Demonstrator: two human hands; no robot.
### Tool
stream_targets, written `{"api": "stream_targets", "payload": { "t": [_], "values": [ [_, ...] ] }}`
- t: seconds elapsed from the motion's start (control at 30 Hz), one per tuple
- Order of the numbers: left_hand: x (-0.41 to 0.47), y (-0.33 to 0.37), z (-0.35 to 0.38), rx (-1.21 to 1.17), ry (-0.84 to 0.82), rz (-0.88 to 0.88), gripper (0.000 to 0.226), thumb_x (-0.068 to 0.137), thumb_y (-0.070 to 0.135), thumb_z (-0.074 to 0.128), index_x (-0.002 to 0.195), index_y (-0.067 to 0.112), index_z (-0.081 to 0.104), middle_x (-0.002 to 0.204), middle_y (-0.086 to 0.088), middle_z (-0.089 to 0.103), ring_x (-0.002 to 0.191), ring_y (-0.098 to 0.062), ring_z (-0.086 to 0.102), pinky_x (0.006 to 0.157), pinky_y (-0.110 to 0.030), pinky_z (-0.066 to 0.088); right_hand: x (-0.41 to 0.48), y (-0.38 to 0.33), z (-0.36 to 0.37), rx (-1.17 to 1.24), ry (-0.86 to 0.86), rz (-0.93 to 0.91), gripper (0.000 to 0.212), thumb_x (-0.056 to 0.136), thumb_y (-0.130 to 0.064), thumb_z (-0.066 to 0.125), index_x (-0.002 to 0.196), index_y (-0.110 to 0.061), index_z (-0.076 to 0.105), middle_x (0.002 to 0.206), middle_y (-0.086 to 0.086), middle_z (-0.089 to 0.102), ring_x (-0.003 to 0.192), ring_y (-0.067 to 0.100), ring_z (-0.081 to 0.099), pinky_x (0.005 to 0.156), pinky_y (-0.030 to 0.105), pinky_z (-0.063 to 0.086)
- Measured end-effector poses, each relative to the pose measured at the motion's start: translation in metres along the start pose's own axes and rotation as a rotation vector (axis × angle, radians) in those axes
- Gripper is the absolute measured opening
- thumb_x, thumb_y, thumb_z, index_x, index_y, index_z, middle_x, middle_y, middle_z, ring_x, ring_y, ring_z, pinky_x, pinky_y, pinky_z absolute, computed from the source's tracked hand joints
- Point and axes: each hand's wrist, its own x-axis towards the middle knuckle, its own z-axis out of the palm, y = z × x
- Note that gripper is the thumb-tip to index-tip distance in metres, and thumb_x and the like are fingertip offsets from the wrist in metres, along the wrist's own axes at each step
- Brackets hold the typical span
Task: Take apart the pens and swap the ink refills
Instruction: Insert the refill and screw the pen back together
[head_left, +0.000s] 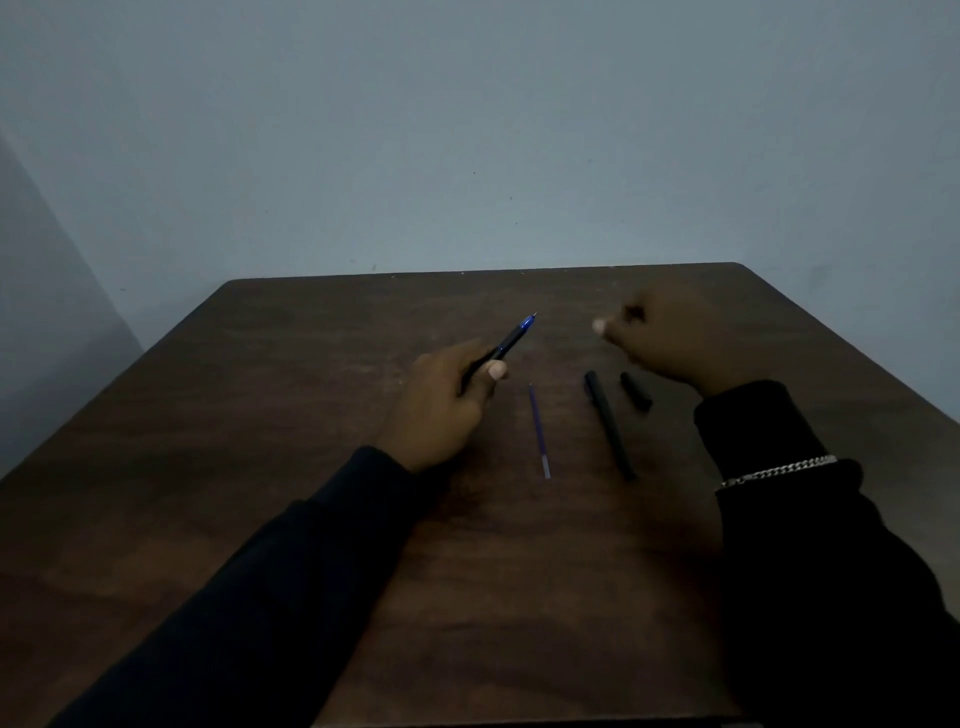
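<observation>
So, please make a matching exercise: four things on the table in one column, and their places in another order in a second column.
Things:
1. blue-tipped black pen
2. thin blue ink refill
3. long black pen barrel
4. short black cap piece

Places:
A. lying nearest the right hand
B. held in the left hand
C. lying between refill and short piece
D. lying alone, just right of the left hand

Pairs: 1-B, 2-D, 3-C, 4-A

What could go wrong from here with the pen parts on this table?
1. The loose refill lies bare on the table and might roll away.
2. The small cap sits right under the right hand, so a sweep could knock it off.
3. The left hand holds its pen tip outward; ink may mark something.
</observation>
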Motion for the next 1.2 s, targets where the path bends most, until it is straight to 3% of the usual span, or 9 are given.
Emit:
{"api": "stream_targets", "payload": {
  "t": [0.13,0.27,0.47,0.6,0.67,0.73,0.8,0.87,1.2],
  "values": [
    [0.000,-0.001,0.002,0.001,-0.007,0.007,0.049,0.103,0.048,0.047,0.091,0.007,0.071,0.071,-0.007,0.067,0.067,-0.018,0.061,0.062,-0.035,0.044,0.003,0.010,0.003,-0.184,-0.228,0.240,0.031,0.086,-0.028,0.082,0.085,-0.005,0.062,0.089,0.015,0.066,0.085,0.029,0.063,0.069,0.030,0.046],
    [-0.001,-0.002,0.003,-0.014,-0.006,0.020,0.045,0.105,0.045,0.049,0.091,0.008,0.071,0.068,-0.002,0.066,0.068,-0.015,0.061,0.059,-0.027,0.043,0.001,0.006,0.007,-0.212,-0.292,0.313,0.027,0.083,-0.015,0.083,0.096,-0.005,0.062,0.104,0.017,0.065,0.104,0.034,0.064,0.075,0.035,0.048],
    [-0.002,-0.001,0.004,0.008,0.008,0.031,0.048,0.104,0.046,0.049,0.090,0.006,0.072,0.068,-0.005,0.067,0.069,-0.016,0.062,0.062,-0.032,0.044,0.000,0.001,0.008,-0.215,-0.291,0.356,0.022,0.086,-0.013,0.078,0.096,-0.005,0.059,0.100,0.015,0.060,0.095,0.031,0.062,0.071,0.035,0.049],
    [-0.002,0.001,0.003,-0.005,0.000,0.015,0.050,0.103,0.048,0.048,0.091,0.006,0.072,0.068,-0.003,0.067,0.070,-0.016,0.062,0.062,-0.031,0.044,-0.002,0.004,0.008,-0.186,-0.140,0.332,0.024,0.083,-0.017,0.080,0.074,-0.003,0.063,0.083,0.015,0.069,0.087,0.031,0.070,0.067,0.032,0.050],
    [-0.002,0.001,0.003,-0.001,-0.007,0.014,0.049,0.104,0.047,0.048,0.091,0.006,0.072,0.069,-0.004,0.067,0.070,-0.017,0.062,0.063,-0.034,0.045,0.000,0.006,0.009,-0.020,-0.002,0.278,0.025,0.082,-0.016,0.078,0.066,-0.001,0.067,0.075,0.016,0.073,0.074,0.030,0.072,0.066,0.035,0.058],
    [-0.001,0.000,0.003,-0.002,-0.005,0.007,0.047,0.105,0.045,0.049,0.092,0.006,0.071,0.070,-0.005,0.067,0.070,-0.017,0.062,0.063,-0.036,0.046,0.002,0.002,0.011,0.401,0.070,0.206,0.006,0.083,-0.009,0.074,0.080,-0.004,0.072,0.077,0.015,0.075,0.073,0.029,0.074,0.067,0.038,0.064],
    [-0.001,-0.002,0.004,-0.005,-0.011,-0.009,0.042,0.107,0.041,0.051,0.094,0.007,0.071,0.071,-0.004,0.068,0.070,-0.017,0.062,0.063,-0.037,0.046,0.002,-0.008,0.011,0.852,0.032,0.157,0.014,0.087,-0.003,0.071,0.098,-0.010,0.072,0.089,0.013,0.074,0.081,0.026,0.077,0.067,0.031,0.064],
    [0.000,-0.003,0.005,0.012,-0.013,-0.018,0.036,0.108,0.038,0.053,0.095,0.010,0.072,0.071,-0.001,0.068,0.071,-0.015,0.062,0.062,-0.034,0.047,0.001,-0.016,0.013,1.096,-0.019,0.080,0.020,0.091,0.000,0.070,0.109,-0.009,0.070,0.093,0.010,0.074,0.088,0.028,0.078,0.072,0.029,0.062],
    [-0.001,0.004,0.002,-0.003,-0.035,-0.031,0.040,0.107,0.041,0.050,0.099,0.008,0.072,0.073,-0.003,0.067,0.071,-0.016,0.060,0.063,-0.032,0.045,-0.005,-0.028,0.020,1.276,-0.058,-0.066,0.021,0.093,0.003,0.069,0.114,-0.002,0.065,0.086,0.006,0.078,0.091,0.029,0.079,0.075,0.030,0.062]
  ]
}}
